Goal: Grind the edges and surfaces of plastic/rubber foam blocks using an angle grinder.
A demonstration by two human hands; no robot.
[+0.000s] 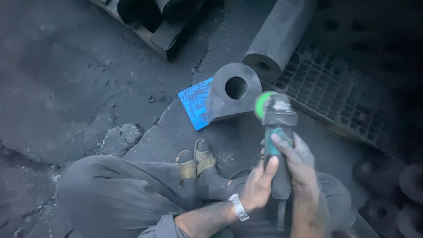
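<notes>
We sit on a cracked, soot-dark concrete floor [66,75] that fills the left of the view. Along its right side lies a metal grating [335,92], dim in shadow. At the top edge sits a wooden pallet [145,33] loaded with dark blocks. A long grey cylinder [277,39] with a small hole in its end rests on the near edge of the grating, pointing toward us. More round dark pieces [387,185] crowd the lower right corner of the floor.

Our grey trousers [114,194] spread across the bottom, with both sandals [196,161] set side by side on the floor just before us. Ahead of the sandals stands a grey block with a round bore [231,97], its rear corner resting on a blue sheet [196,103] that lies flat on the floor.

We hold an angle grinder [277,141] just right of the block, its green disc [264,103] close to the block's right edge; whether it touches we cannot tell. Our left hand [257,185], wearing a metal wristwatch [239,207], wraps the grinder's body from the left, fingers clamped round it. Our right hand [299,165] grips it from the right, fingers closed over the green housing.
</notes>
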